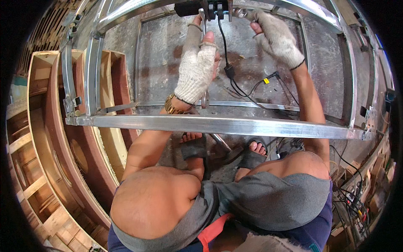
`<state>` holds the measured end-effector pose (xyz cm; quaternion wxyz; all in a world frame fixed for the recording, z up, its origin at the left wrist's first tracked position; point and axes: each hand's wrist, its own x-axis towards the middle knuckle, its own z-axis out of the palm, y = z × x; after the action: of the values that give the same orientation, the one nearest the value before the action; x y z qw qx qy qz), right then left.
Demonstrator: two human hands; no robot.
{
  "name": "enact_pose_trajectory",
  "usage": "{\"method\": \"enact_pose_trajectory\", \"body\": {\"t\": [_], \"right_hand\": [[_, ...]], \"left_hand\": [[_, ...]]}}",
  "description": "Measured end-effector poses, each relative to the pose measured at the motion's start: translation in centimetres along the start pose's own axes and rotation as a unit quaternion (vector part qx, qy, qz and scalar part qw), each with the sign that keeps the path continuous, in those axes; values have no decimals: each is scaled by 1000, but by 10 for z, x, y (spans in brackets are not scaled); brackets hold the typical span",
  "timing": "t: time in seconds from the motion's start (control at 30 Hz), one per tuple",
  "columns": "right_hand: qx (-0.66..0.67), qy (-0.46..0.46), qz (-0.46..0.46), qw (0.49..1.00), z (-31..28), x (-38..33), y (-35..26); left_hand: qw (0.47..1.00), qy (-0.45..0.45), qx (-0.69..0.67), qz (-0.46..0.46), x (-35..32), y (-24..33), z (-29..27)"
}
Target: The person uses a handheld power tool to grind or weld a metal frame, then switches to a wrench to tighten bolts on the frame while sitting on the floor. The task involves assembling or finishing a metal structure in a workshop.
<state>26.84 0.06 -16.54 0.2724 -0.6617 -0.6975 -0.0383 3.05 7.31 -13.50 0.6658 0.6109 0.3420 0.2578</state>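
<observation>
My left hand [196, 69], in a white knitted fingerless glove, is closed round a long metal wrench [204, 26]. The wrench's upper end meets the black bracketed part [213, 6] on the frame's far bar. At that part's right side, my right hand [277, 38], gloved the same way and slightly smeared by motion, grips a second wrench [242, 13]. Its ring-shaped head shows near a bolt end; whether they touch I cannot tell, and my fingers hide its handle. A black cable [224, 46] hangs from the part between my hands.
A shiny square-tube metal frame [218, 124] surrounds my arms, its near bar crossing above my feet. Open wooden boxes [44, 101] stand at the left. Cables [350, 199] and wood scraps [380, 168] crowd the right. An inline cable block [229, 71] hangs over the concrete floor [168, 42].
</observation>
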Motion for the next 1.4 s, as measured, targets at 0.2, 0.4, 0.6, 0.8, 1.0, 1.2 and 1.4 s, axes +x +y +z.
{"method": "enact_pose_trajectory", "body": {"t": [0.2,0.4,0.6,0.8,1.0,1.2,1.4], "right_hand": [[-101,-120,-45,987,-3,34,22],[-180,-3,-165,970,13,51,30],[-259,9,-186,948,8,60,34],[-226,34,-201,952,-3,47,18],[-157,8,-165,974,6,49,24],[-150,36,-166,974,19,46,26],[-27,-32,-42,998,33,44,46]], "left_hand": [[1000,2,3,-6,0,0,-2],[1000,-16,20,9,2,-2,-5],[1000,-5,30,7,2,-2,-3],[1000,-12,-1,5,1,-1,-2],[999,-11,33,3,1,0,-3],[1000,-5,14,-2,1,1,1],[1000,0,-7,-11,-1,1,1]]}}
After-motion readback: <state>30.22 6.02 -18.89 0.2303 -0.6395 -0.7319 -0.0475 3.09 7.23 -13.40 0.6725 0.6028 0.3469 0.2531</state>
